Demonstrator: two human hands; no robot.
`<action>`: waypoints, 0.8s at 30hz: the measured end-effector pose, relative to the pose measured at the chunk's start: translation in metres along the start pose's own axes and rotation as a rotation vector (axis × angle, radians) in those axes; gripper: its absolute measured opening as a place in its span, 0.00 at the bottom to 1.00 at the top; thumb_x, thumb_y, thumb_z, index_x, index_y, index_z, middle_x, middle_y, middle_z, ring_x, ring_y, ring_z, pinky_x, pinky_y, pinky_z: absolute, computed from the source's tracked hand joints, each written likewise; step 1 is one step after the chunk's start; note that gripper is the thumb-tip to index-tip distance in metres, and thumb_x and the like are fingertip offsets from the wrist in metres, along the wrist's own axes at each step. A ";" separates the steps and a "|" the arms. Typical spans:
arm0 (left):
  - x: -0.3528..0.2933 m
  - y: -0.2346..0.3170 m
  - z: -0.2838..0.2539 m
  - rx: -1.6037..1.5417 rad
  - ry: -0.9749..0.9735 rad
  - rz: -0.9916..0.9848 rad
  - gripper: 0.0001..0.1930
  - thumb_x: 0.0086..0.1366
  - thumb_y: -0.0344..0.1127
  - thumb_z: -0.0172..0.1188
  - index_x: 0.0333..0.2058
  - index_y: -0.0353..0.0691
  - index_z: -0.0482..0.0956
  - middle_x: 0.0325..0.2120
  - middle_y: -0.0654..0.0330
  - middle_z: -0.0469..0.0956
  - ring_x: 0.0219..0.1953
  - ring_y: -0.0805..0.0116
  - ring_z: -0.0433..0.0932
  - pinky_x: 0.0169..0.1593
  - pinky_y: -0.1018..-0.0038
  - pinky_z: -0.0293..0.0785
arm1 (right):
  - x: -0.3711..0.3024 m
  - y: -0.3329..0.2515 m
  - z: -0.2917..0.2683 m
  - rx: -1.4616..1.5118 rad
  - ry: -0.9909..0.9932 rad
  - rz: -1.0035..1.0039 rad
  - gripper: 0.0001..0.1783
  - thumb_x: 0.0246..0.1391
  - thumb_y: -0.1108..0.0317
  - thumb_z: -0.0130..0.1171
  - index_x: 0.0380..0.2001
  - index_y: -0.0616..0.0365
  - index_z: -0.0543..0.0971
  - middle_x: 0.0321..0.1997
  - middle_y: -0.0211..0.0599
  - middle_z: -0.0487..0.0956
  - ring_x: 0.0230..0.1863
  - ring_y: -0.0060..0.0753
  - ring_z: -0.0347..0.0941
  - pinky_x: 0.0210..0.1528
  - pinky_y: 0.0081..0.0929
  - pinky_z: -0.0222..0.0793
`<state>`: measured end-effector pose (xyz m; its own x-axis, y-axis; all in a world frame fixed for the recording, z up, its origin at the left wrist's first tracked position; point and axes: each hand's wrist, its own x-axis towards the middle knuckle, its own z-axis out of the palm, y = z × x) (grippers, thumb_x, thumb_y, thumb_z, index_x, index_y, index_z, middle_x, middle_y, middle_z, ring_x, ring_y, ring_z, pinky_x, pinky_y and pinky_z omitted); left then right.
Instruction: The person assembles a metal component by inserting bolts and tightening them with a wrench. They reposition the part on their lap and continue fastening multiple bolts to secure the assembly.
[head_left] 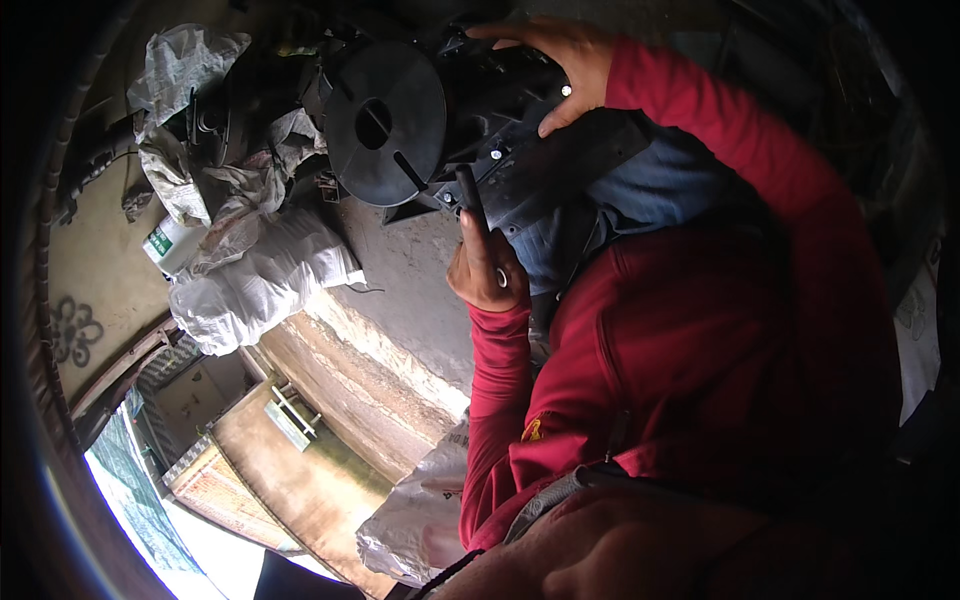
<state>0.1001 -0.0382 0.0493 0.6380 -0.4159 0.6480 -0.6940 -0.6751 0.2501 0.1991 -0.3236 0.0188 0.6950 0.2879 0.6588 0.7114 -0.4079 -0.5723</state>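
Note:
My left hand, with a ring on one finger, is closed round a short black handle and has one finger stretched along it. The handle's upper end reaches a black metal machine that has bright bolt heads. On the machine's left side is a round black disc, with a hole in its middle and slots cut in it. My right hand spreads over the machine's far part, its thumb and fingers apart. Deep shadow hides what lies beneath those fingertips.
Left of the disc are crumpled plastic bags, a large white wrapped bundle and a white container with a green label. Grey floor runs beside a low ledge. A silvery sack lies by my left arm.

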 end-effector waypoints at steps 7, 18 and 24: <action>-0.001 -0.034 -0.005 0.064 -0.379 0.094 0.32 0.54 0.19 0.59 0.60 0.42 0.73 0.16 0.59 0.71 0.13 0.64 0.68 0.21 0.70 0.64 | 0.001 -0.002 -0.001 -0.019 -0.019 0.035 0.69 0.21 0.57 0.83 0.69 0.50 0.54 0.56 0.43 0.74 0.54 0.52 0.71 0.58 0.44 0.67; 0.013 -0.050 -0.002 0.028 -0.372 0.083 0.37 0.47 0.23 0.64 0.58 0.57 0.76 0.11 0.63 0.62 0.11 0.63 0.63 0.19 0.67 0.63 | 0.000 -0.004 -0.001 -0.001 -0.016 0.025 0.66 0.21 0.58 0.82 0.67 0.51 0.57 0.56 0.43 0.74 0.55 0.52 0.71 0.58 0.43 0.68; 0.003 -0.045 -0.013 -0.100 -0.334 0.119 0.37 0.45 0.23 0.66 0.57 0.57 0.77 0.10 0.63 0.62 0.11 0.63 0.63 0.19 0.68 0.64 | 0.000 -0.002 -0.003 -0.034 -0.037 0.048 0.67 0.20 0.58 0.83 0.67 0.52 0.57 0.57 0.43 0.74 0.55 0.52 0.71 0.58 0.43 0.68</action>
<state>0.1286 -0.0014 0.0489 0.6133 -0.6751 0.4101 -0.7885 -0.5543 0.2665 0.1972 -0.3254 0.0217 0.7322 0.2990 0.6119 0.6736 -0.4507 -0.5858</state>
